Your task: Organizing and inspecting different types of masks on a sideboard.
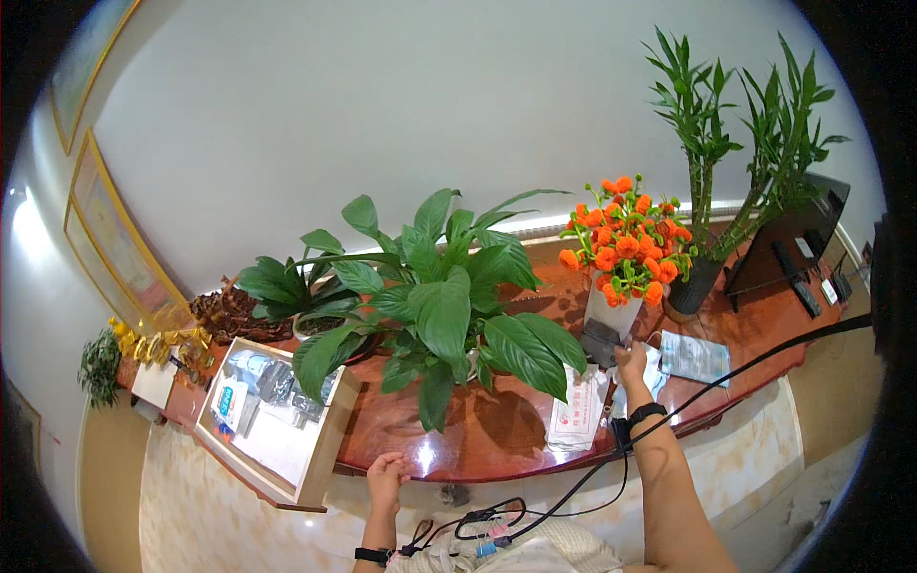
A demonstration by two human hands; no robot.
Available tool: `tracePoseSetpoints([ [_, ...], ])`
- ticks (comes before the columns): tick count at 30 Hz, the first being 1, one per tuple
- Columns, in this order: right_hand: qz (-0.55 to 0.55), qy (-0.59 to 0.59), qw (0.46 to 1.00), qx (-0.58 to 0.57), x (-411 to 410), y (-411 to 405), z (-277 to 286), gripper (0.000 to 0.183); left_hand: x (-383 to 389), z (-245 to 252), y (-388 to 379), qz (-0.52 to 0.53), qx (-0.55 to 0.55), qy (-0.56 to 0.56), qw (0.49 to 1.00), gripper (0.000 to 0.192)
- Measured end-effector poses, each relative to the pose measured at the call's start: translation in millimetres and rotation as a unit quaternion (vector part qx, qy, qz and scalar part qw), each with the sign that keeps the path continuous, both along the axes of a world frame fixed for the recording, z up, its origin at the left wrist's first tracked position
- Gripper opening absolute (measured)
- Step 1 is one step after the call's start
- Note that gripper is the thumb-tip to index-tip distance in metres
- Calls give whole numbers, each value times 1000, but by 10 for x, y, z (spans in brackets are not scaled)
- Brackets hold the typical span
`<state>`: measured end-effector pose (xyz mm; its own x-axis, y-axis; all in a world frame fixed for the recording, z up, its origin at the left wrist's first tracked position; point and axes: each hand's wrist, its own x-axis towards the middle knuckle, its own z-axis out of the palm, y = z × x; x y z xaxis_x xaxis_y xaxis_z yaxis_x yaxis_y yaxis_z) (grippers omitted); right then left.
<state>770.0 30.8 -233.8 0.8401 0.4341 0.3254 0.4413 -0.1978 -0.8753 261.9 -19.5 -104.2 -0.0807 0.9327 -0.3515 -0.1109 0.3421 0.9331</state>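
My right hand (630,364) reaches over the table, its fingers pinched at the right end of a dark grey, box-like object (600,344). That object stands tilted in front of a ribbed white vase (610,309) holding orange flowers (627,247). Beneath my right hand lies a crumpled white and pale blue face mask (650,372), partly covered. To its right is a light blue printed packet (695,358). A white paper sleeve with red print (577,408) lies to the left. My left hand (387,471) hovers by the table's front edge, fingers curled; whether anything is inside is hidden.
A broad-leaved potted plant (440,308) spreads over the middle of the glossy red-brown table (401,437). At left, a wooden drawer (326,458) with packaged items overhangs the front edge. Bamboo stalks stand in a dark vase (693,286) beside a monitor (788,236). A black cable (716,383) crosses my right forearm.
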Motion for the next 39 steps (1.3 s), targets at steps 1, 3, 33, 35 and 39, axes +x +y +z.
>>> tracePoseSetpoints([
  [1,68,11,993,-94,-36,19,45,9,-9,0,-3,9,-4,1,1000,11],
  [3,98,119,979,136,-344,-28,301,5,-14,27,-10,14,-10,-1,1000,11],
  [33,394,250,881,-79,-3743,-1049,1589,20,-800,279,-388,-253,-41,-278,926,31],
  [35,364,424,829,-10,-3780,-1083,1678,32,-948,268,-440,-216,-39,-292,931,31],
  [39,402,367,838,37,-4035,-1210,2053,42,-1078,255,-465,-215,-33,-303,928,30],
])
